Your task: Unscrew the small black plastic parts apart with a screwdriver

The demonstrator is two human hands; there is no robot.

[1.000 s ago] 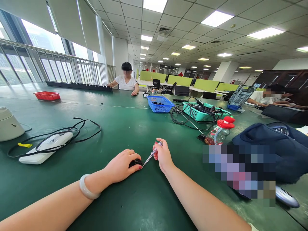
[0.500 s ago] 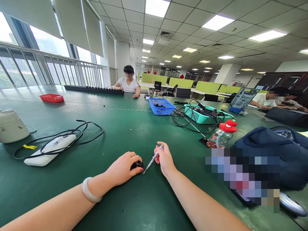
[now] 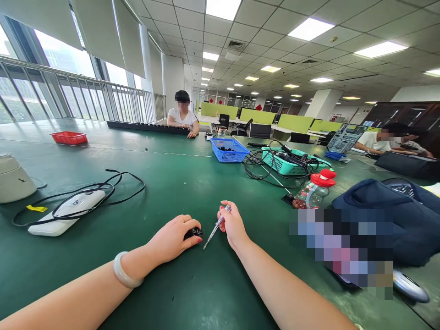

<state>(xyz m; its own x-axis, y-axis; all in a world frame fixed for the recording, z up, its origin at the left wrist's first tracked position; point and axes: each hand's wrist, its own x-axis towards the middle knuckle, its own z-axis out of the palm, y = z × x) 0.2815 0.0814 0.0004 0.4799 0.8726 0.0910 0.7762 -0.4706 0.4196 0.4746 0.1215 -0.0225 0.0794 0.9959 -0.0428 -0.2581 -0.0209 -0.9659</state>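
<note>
My left hand (image 3: 173, 237) rests on the green table (image 3: 192, 183) with its fingers closed over a small black part (image 3: 193, 233). My right hand (image 3: 233, 225) pinches a slim clear-handled screwdriver (image 3: 216, 227), which slants down to the left. Its tip ends just right of the black part, and I cannot tell if the tip touches the table. A pale bangle sits on my left wrist.
A white device (image 3: 65, 212) wrapped in black cable lies at left, beside a cream pot (image 3: 13, 179). A red tray (image 3: 68, 137), a blue basket (image 3: 228, 149), a teal basket (image 3: 288, 161) with cables, a red-lidded bottle (image 3: 314, 190) and a dark bag (image 3: 388, 215) stand around. People sit at the far edges.
The screwdriver tip, which was against the black part a second ago, has drawn back a little to the right. My left hand has stayed on the part.
</note>
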